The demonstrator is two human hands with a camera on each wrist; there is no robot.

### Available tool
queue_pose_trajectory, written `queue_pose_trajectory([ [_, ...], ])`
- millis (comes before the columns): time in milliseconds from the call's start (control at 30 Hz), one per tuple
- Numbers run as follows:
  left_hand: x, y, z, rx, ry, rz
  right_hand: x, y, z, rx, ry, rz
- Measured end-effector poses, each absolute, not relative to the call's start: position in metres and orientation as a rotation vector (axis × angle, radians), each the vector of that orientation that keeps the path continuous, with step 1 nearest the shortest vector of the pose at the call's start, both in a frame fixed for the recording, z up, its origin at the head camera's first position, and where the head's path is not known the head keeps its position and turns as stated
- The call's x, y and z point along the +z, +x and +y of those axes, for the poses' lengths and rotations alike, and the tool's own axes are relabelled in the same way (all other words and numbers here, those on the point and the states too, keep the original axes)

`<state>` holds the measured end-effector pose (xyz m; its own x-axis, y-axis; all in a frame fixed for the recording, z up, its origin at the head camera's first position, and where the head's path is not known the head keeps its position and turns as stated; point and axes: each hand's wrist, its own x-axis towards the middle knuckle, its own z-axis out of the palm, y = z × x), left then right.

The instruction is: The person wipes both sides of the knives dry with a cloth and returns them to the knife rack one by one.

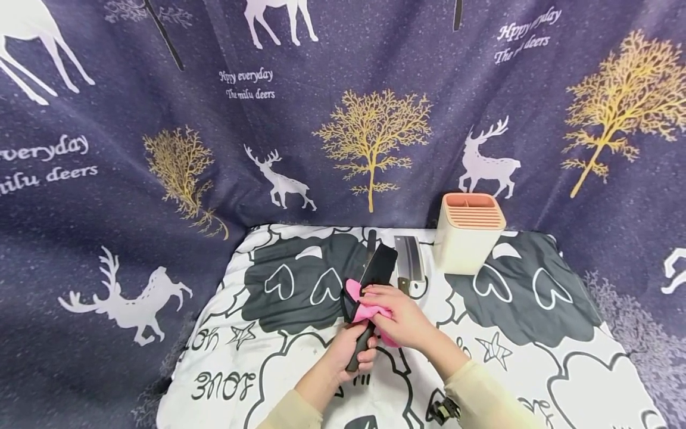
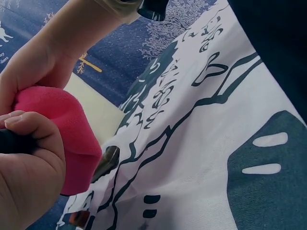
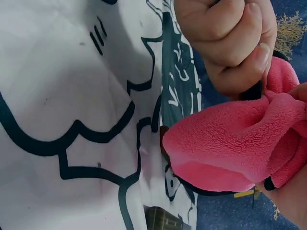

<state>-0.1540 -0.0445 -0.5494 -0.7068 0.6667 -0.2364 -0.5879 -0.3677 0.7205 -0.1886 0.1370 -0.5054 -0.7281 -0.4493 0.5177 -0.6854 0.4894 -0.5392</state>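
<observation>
A knife with a broad dark blade and a black handle points away from me in the head view. My left hand grips its handle, fingers curled round it; the left wrist view also shows this hand from close by. With my right hand I hold a pink cloth against the blade near the handle. The fleecy cloth, edged in black, bulges below the right hand in the right wrist view. Cloth and fingers hide the lower part of the blade.
A cleaver with a brown handle lies to the right of the held knife. Behind the held blade lies another knife, its black handle showing. A cream knife block with an orange slotted top stands at the back right, before a patterned curtain.
</observation>
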Motion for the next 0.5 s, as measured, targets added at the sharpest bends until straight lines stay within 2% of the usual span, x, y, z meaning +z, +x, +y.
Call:
queue_pose_trajectory([
  [500,-0.546,-0.149,-0.046,2.064,0.103,1.186,-0.509,-0.2,0.146,0.992,0.826,-2.486],
])
